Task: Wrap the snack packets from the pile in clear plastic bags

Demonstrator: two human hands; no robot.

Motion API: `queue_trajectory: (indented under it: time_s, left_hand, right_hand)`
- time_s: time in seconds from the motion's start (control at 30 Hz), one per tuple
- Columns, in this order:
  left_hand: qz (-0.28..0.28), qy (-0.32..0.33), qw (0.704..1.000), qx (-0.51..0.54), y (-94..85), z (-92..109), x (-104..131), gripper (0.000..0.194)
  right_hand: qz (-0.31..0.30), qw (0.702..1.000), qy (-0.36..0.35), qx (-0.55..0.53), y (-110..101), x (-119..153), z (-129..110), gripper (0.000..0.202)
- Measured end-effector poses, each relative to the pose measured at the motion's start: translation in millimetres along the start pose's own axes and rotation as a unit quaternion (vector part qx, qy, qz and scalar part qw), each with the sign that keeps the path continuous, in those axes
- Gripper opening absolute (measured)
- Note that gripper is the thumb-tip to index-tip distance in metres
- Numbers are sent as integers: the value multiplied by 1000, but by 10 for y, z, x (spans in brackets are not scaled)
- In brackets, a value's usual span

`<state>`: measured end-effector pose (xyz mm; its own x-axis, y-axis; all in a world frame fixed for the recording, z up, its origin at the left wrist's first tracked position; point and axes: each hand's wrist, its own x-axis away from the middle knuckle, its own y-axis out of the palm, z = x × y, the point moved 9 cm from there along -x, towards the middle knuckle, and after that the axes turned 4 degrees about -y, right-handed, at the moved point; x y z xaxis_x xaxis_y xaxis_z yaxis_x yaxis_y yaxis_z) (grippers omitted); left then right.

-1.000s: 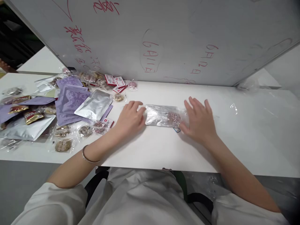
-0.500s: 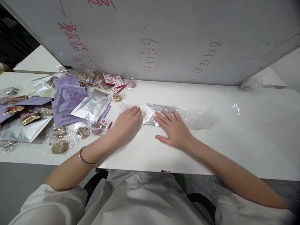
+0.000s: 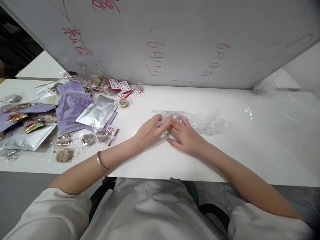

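A clear crinkled plastic wrap [image 3: 208,122] lies across the white table, with a silver packet partly showing under it near my fingers. My left hand [image 3: 151,130] rests at the wrap's left end, thumb and index finger apart, the fingertips meeting those of the other hand. My right hand [image 3: 186,136] lies on the wrap and packet with its fingers spread and its thumb apart on the table side. Both hands cover much of the packet. No object is gripped in either hand.
Left on the table [image 3: 140,163] is a pile with a silver pouch [image 3: 97,111], purple packets [image 3: 72,106], wrapped cookies [image 3: 64,155] and red-and-white cards [image 3: 125,87]. A whiteboard [image 3: 187,43] with red writing stands along the back edge.
My left hand has moved right, onto the wrap and against my right hand's fingertips. Less of the silver packet shows. The view has shifted slightly.
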<state>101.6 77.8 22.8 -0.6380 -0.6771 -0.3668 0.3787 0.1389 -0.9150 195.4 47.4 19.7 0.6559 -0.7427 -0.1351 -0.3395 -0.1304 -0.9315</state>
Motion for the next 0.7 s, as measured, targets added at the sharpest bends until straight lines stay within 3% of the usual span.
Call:
queue_trajectory:
  time_s: [0.07, 0.13, 0.2, 0.23, 0.3, 0.37, 0.47, 0.53, 0.6, 0.7]
  left_hand:
    - [31, -15, 999, 26, 7, -2, -8, 53]
    - [37, -31, 997, 61, 26, -12, -20, 47]
    - [7, -15, 997, 80, 78, 29, -36, 38]
    - [-13, 2, 997, 79, 104, 66, -41, 34]
    - [-41, 42, 996, 67, 132, 146, -42, 33]
    - [-48, 65, 995, 58, 123, 199, -41, 37]
    - [-47, 65, 995, 58, 108, 231, -46, 36]
    - [-51, 62, 995, 56, 119, 239, -48, 39]
    - [-59, 66, 995, 51, 143, 242, -48, 41]
    - [-71, 78, 994, 42, 177, 239, -57, 42]
  right_hand:
    - [31, 997, 18, -70, -133, 14, 110, 35]
    - [124, 984, 85, -91, -385, 90, 381, 26]
    - [224, 952, 207, -24, -681, 297, 760, 24]
    - [243, 927, 283, 24, -795, 437, 954, 29]
    - [201, 873, 435, 86, -903, 732, 1317, 52]
    - [112, 834, 535, 77, -880, 981, 1577, 67]
    - [18, 834, 551, -27, -728, 1083, 1687, 58]
    - [-2, 842, 527, -117, -612, 1014, 1626, 51]
    - [27, 838, 514, -182, -567, 918, 1527, 42]
    - [141, 833, 491, -214, -620, 768, 1334, 24]
